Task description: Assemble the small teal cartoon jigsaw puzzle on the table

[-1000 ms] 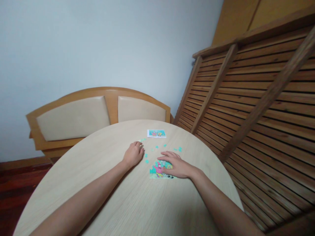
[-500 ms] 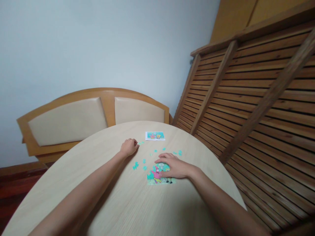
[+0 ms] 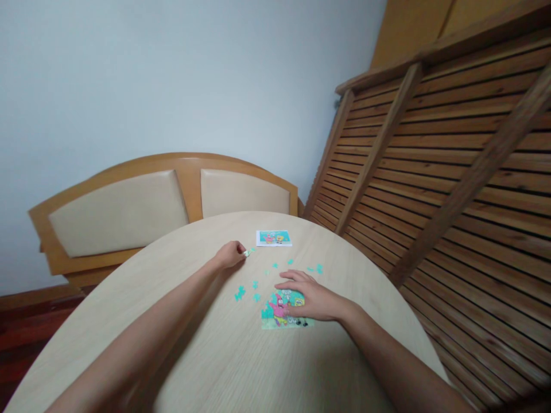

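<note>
Between the fingertips of my left hand (image 3: 231, 254) is a small pale-green puzzle piece (image 3: 247, 253), held just at the table's surface beside another loose piece (image 3: 253, 249). My right hand (image 3: 313, 295) lies with fingers spread over the partly joined jigsaw puzzle (image 3: 279, 320), covering its right side. The puzzle shows a pink starfish figure and a yellow square figure on turquoise. Several loose turquoise pieces lie around its far and left sides, among them a larger clump (image 3: 240, 293) and a piece near the right hand (image 3: 319, 268).
A picture card or leaflet (image 3: 274, 238) with the same cartoon figures lies towards the far edge of the round wooden table (image 3: 206, 355). Beyond it stand a padded headboard (image 3: 120, 212) and a pale wall. Slatted wooden panelling (image 3: 430, 189) leans at the right.
My left hand has lifted a puzzle piece a little, and the piece now shows at its fingertips. My right hand stays over the puzzle. The view has shifted slightly.
</note>
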`<state>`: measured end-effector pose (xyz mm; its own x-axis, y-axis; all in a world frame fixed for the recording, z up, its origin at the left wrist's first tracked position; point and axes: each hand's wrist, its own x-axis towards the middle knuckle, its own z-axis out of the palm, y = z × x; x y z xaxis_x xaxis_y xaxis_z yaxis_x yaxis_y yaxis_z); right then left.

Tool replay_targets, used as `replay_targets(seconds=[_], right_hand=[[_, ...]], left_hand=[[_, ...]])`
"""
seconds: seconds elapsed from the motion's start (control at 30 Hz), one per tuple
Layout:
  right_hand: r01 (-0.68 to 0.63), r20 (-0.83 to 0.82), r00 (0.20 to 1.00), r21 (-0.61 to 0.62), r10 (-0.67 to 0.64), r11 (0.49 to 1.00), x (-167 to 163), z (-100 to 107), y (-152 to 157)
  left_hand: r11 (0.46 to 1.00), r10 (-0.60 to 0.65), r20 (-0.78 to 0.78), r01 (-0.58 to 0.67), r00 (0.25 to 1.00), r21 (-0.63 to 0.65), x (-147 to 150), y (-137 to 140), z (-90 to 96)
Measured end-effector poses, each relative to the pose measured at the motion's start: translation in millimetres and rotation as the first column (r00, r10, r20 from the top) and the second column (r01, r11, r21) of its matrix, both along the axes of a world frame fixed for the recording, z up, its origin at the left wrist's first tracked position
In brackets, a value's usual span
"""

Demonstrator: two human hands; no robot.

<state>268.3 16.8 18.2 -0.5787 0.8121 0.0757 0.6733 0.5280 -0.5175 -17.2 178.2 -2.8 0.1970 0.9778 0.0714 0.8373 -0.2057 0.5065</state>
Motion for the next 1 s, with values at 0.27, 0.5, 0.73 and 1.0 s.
replay_targets(seconds=[0.27,0.5,0.73,1.0], right_hand=[[0.019,0.001,1.0,0.005,-0.019,1.0,-1,0,-7],[0.016,0.008,1.0,0.012,-0.016,1.0,0,-1,-8],[0.033,0.02,0.999,-0.001,-0.033,0.999,-2,2,-10],[0.029,0.008,1.0,0.018,-0.03,0.999,-1,0,-12]], left_hand=[[0.999,-0.034,0.109,0.034,0.993,0.0,6,3,-4.2],[0.999,-0.051,0.011,0.051,0.999,-0.018,12,4,-3.6],[0.989,-0.111,-0.091,0.101,0.99,-0.104,13,4,-0.4],[0.98,-0.16,-0.091,0.147,0.983,-0.135,11,6,9.0]])
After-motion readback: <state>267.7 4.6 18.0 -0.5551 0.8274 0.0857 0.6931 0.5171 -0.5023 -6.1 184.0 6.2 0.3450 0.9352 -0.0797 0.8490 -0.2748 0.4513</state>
